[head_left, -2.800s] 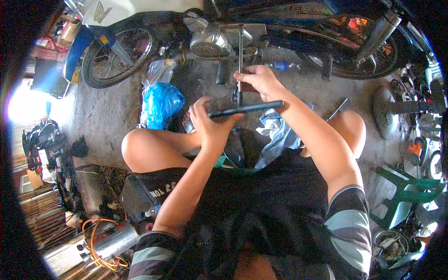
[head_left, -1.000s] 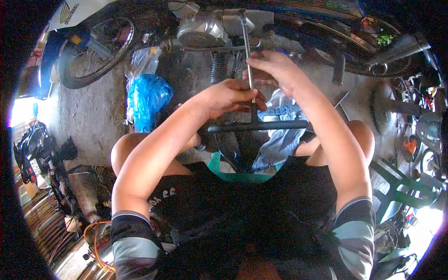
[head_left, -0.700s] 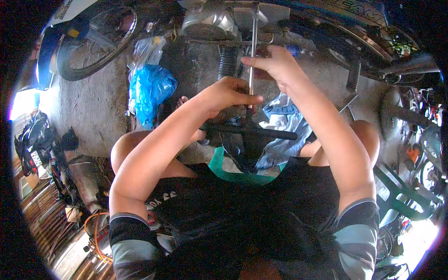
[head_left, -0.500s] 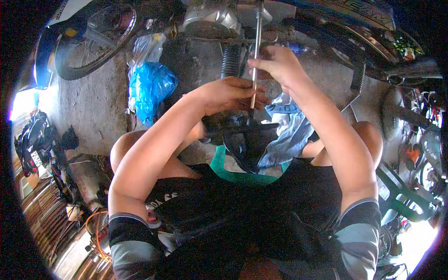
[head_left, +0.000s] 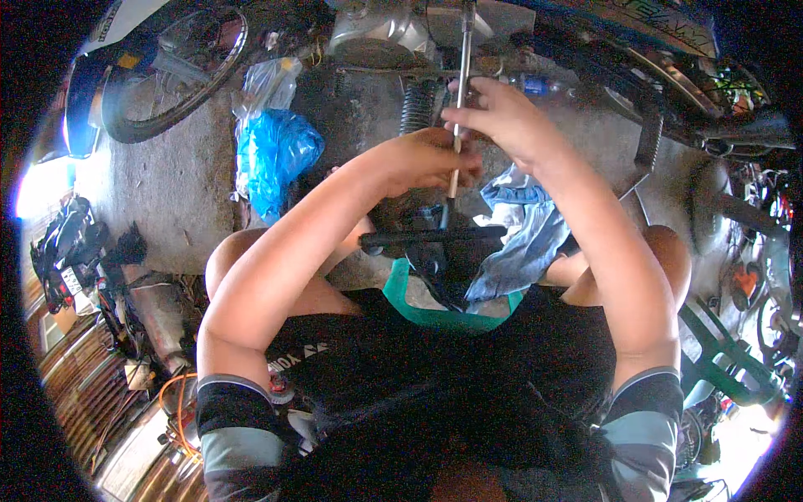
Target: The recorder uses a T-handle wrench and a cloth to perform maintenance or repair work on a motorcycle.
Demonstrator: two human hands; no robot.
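Observation:
A long silver metal rod (head_left: 465, 50) stands upright in front of me, running from the top of the picture to a black crossbar (head_left: 493, 235) between my knees. My left hand (head_left: 427, 161) is curled around the rod's lower part. Higher up, my right hand (head_left: 502, 121) has its thumb and fingers closed about the same rod, the fingers loosely bent. Dark parts lie under the crossbar; their kind is unclear. A blue-grey cloth (head_left: 525, 238) hangs beside the crossbar on the right.
On the concrete floor, a blue plastic bag (head_left: 276, 155) lies left of my hands. A black coil spring (head_left: 416, 107) is just beyond my left hand. A bicycle-like wheel (head_left: 180, 79) stands far left. Green plastic (head_left: 443, 316) shows between my legs; motorbike parts crowd the right edge.
My left hand's fingers have curled in more around the rod. My right hand has stayed at nearly the same height. The black crossbar shows more plainly now.

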